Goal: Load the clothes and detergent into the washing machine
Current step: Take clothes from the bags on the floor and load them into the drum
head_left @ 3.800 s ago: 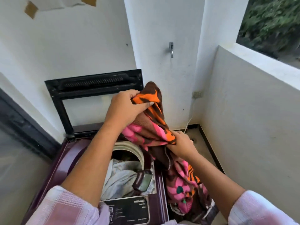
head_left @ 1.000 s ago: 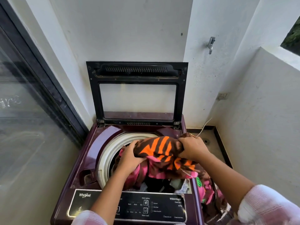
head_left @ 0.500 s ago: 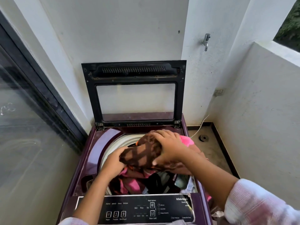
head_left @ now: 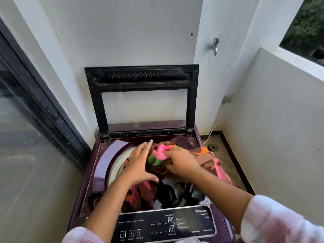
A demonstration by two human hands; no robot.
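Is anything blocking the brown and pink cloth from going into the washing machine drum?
Nothing visible. The lid is up; the cloth, between left hand and right hand, lies over clothes already in the drum. One end hangs over the right edge of the machine.

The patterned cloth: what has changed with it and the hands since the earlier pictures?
The patterned cloth came down into the washing machine drum. The left hand let go and presses it flat-fingered; the right hand still grips it. The lid stayed open.
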